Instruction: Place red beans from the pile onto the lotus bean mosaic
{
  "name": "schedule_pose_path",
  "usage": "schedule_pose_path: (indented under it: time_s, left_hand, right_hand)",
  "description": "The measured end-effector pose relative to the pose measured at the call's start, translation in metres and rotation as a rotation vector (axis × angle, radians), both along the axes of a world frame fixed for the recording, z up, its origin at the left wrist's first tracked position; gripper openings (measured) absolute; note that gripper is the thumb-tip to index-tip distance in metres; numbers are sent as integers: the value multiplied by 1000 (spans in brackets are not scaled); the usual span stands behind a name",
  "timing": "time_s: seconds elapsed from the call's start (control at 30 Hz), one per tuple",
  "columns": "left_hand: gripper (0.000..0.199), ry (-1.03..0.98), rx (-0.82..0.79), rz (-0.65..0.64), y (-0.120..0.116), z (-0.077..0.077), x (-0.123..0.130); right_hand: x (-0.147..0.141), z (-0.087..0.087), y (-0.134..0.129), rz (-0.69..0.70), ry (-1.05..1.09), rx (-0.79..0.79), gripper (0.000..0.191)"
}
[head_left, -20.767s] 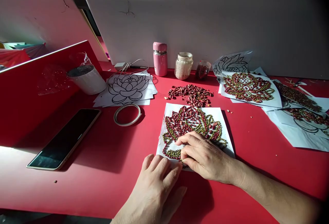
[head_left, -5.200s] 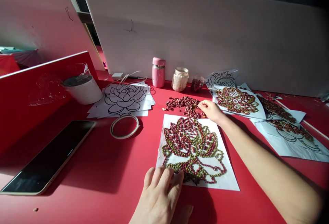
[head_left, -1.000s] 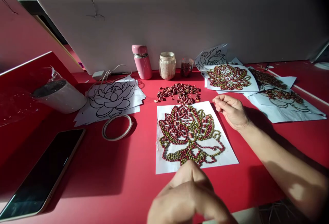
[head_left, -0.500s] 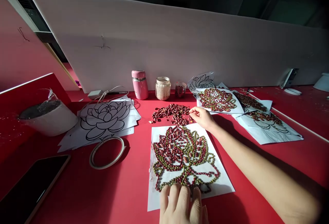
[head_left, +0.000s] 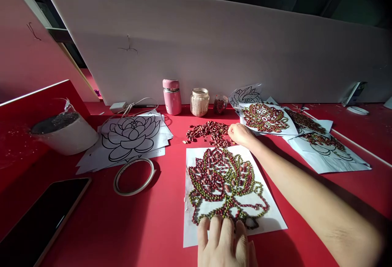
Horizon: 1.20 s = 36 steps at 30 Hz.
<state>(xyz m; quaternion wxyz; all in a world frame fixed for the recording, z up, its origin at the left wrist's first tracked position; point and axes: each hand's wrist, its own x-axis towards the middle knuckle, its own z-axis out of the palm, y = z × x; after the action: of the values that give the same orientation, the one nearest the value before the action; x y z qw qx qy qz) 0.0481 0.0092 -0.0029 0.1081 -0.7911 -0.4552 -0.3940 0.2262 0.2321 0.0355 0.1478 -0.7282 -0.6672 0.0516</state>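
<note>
The right hand (head_left: 240,133) has moved from beside the sheet (head_left: 190,234) to the beans (head_left: 208,130) beyond it; its fingers are curled, any grasp hidden. The left hand (head_left: 224,242), loosely bent and apparently holding nothing, lies over the sheet's near edge; light pressure should spare the mosaic (head_left: 211,177).

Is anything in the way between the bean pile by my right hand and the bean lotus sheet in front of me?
Nothing visible stands between the bean pile and the lotus sheet; their edges touch or nearly so. Your right hand is at the pile's right end; your left hand covers part of the sheet's near edge.
</note>
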Motion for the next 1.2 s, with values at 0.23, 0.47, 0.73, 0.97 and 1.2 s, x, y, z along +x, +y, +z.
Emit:
schedule_pose_path:
  time_s: [0.23, 0.47, 0.73, 0.97, 1.2]
  left_hand:
    - [15, -52, -119, -55, -3, 5, 1]
    - [18, -49, -234, -133, -6, 20, -2]
    - [15, 23, -319, -183, -8, 25, 0]
    - [17, 55, -330, -178, -8, 25, 0]
    - [16, 45, -347, -176, -10, 24, 0]
  right_hand:
    - [16, -4, -14, 80, 122, 106, 15]
    - [28, 9, -107, 316, 316, 122, 12]
    - [9, 7, -207, 592, 248, 50, 14]
    - [0, 0, -219, 644, 5, 97, 16]
    - [-5, 0, -216, 665, 40, 64, 20]
